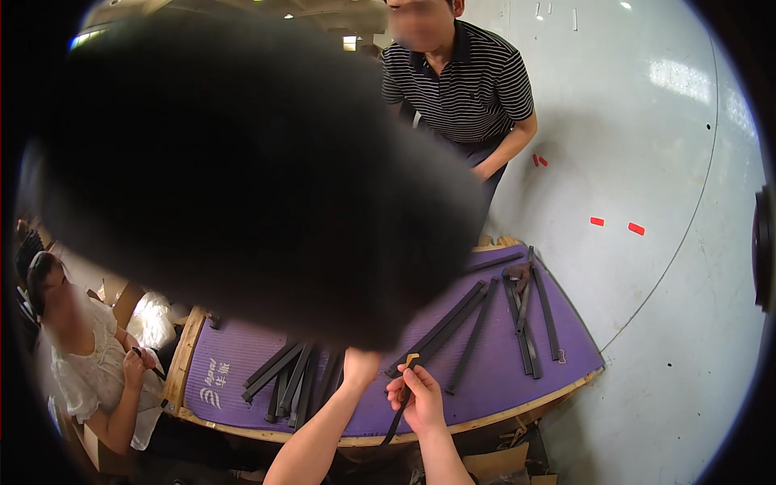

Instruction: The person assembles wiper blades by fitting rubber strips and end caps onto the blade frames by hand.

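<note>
My right hand (423,402) is closed on a thin black strip (394,426) above the near edge of the purple mat. A yellowish-tan piece (413,360) shows at the strip's upper end, by my fingertips. Just to the left, my left hand (361,368) reaches up over the mat, its fingers hidden behind a large, blurred dark shape (242,178). Several black bars (287,380) lie in a loose pile left of my left hand. More long black bars (471,335) rest on the mat to the right of my hands.
The purple mat (497,388) covers a table with a wooden rim (190,347). Across it stands a person in a striped shirt (469,89); another person (105,364) sits at the left. A pale wall (647,145) rises at the right. Cardboard (497,462) is below the near edge.
</note>
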Tool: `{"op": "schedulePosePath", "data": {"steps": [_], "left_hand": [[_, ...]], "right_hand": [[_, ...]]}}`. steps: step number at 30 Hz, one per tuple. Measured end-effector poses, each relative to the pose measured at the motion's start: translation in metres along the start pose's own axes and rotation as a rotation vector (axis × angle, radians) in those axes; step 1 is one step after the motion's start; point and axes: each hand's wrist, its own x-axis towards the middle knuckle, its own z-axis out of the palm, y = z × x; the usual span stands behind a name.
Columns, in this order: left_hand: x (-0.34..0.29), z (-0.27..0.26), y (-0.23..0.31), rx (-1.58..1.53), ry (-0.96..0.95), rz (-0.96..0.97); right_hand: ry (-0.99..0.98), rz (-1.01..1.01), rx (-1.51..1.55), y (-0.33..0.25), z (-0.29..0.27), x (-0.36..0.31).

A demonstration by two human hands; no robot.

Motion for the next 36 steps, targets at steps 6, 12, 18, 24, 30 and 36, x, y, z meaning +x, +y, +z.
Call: {"op": "schedulePosePath", "data": {"steps": [6,12,18,24,30,36], "left_hand": [[-0.004,-0.013,0.042,-0.155,-0.085,-0.538],[-0.008,0.003,0.015,-0.015,-0.03,-0.385],[0.002,0.013,0.0,0.05,-0.012,-0.253],[0.016,0.019,0.032,0.1,-0.025,-0.546],[0.009,-0.01,0.028,-0.156,-0.203,-0.753],[0.005,-0.013,0.024,-0.197,-0.297,-0.823]], "right_hand": [[-0.027,0.057,-0.001,-0.002,0.003,-0.003],[-0.04,0.062,0.01,-0.006,0.002,-0.001],[-0.069,0.101,0.002,0.001,0.008,-0.001],[-0.18,0.175,-0.058,-0.004,0.008,-0.003],[-0.843,0.435,-0.097,0.031,0.03,-0.009],[-0.989,0.531,-0.109,0.04,0.043,-0.013]]}}
